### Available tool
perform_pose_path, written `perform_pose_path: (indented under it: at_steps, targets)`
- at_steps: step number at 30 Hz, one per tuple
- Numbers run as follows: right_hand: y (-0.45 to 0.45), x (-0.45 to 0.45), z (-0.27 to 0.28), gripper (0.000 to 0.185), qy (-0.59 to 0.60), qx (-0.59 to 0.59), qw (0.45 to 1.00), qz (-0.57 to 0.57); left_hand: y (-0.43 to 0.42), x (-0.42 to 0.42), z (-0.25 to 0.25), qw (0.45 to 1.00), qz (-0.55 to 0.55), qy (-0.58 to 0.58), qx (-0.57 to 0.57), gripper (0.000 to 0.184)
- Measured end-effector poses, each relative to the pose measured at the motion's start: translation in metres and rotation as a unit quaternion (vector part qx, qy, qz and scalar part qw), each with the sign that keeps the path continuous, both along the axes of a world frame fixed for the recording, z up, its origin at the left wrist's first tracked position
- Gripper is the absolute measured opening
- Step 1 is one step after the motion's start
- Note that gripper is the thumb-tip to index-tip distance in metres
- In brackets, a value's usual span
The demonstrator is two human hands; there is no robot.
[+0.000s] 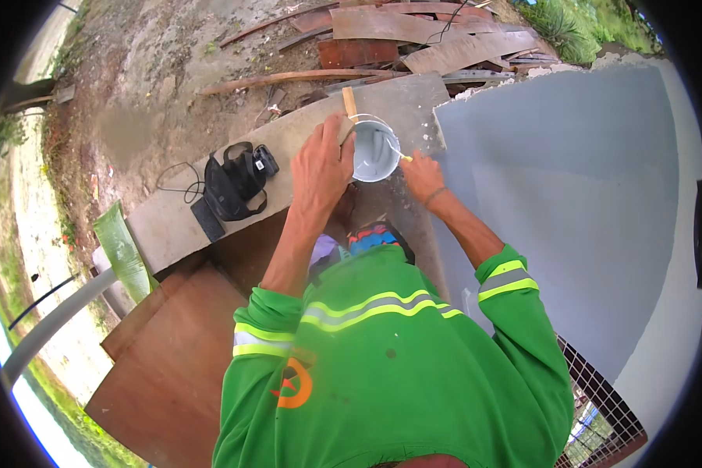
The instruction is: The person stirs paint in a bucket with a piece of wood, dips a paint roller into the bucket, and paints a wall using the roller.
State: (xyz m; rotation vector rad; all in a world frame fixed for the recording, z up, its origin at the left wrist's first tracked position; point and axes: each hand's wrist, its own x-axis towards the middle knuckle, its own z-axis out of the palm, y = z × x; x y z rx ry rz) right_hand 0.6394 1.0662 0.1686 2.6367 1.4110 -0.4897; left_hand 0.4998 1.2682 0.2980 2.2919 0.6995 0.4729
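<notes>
A small white bucket (364, 173) stands near the ledge's edge, its thin wire handle raised, with pale grey paint inside. My left hand (320, 168) is closed at the bucket's left side around a tan, wooden-handled tool (349, 103); its working end is mostly hidden by the fingers. At the bucket's right, my right hand (423, 176) grips a thin tool with a yellowish handle (406, 158). Its pale shaft reaches over the rim into the bucket, where a light, elongated shape lies in the paint; I cannot tell if it is a roller.
A black bag (230, 187) with straps and a cable rests on the concrete ledge (160, 226) to the left. The grey-painted wall (554, 179) rises close on my right. Scrap boards (359, 54) lie beyond the ledge; brown panels (179, 351) lean below left.
</notes>
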Motion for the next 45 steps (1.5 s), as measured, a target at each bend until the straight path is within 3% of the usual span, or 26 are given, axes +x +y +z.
perform_pose_path:
  at_steps: [2,4,7,11,16,20,23,26,29,34,38,41,44,45]
  targets:
    - [0.002,-0.004,0.004,0.014,0.032,-0.077,0.996,-0.014,0.005,0.001,-0.006,0.999,-0.024,0.036,-0.008,0.035]
    - [-0.001,-0.004,0.016,0.014,0.040,-0.048,0.998,-0.031,0.012,0.007,-0.027,0.994,-0.069,0.081,-0.035,0.032]
    - [-0.001,-0.011,0.015,0.015,0.020,-0.014,0.997,-0.069,0.008,0.024,-0.032,0.994,-0.102,-0.005,-0.037,0.033]
    - [-0.001,-0.025,-0.002,0.015,-0.010,0.054,0.995,-0.078,0.016,0.045,-0.016,0.998,-0.058,-0.019,-0.006,0.035]
    - [-0.001,-0.023,0.015,0.016,0.053,0.014,0.992,-0.111,0.019,0.037,-0.006,0.994,-0.072,-0.045,0.072,0.038]
    - [0.020,-0.027,0.004,0.017,0.079,0.029,0.981,-0.176,0.010,0.031,-0.009,0.992,-0.100,0.060,0.043,0.034]
    - [0.023,-0.034,-0.023,0.018,0.092,0.046,0.982,-0.160,0.002,0.030,-0.031,0.992,-0.102,0.066,0.036,0.034]
    - [0.006,-0.010,-0.016,0.018,0.124,0.003,0.984,-0.126,-0.001,0.030,-0.030,0.993,-0.105,0.034,0.042,0.033]
    - [0.020,0.003,0.008,0.018,0.068,-0.060,0.994,-0.067,-0.012,0.029,0.005,0.995,-0.098,0.015,0.028,0.035]
    - [0.032,-0.007,-0.006,0.018,-0.010,0.009,1.000,0.014,-0.010,0.023,0.032,0.995,-0.096,-0.028,0.006,0.039]
    - [0.018,0.006,-0.045,0.017,-0.058,0.030,0.997,0.037,-0.011,0.023,0.009,0.994,-0.100,-0.033,0.035,0.034]
    - [0.010,-0.007,-0.087,0.015,-0.044,-0.027,0.998,-0.046,-0.007,0.021,-0.031,0.996,-0.089,-0.016,0.023,0.036]
    - [0.033,-0.008,-0.081,0.015,0.132,-0.152,0.976,-0.084,0.002,0.015,-0.040,0.997,-0.079,0.000,0.012,0.039]
    - [0.028,-0.004,-0.074,0.016,0.254,-0.135,0.939,-0.190,0.002,0.012,-0.032,0.997,-0.080,0.000,0.010,0.039]
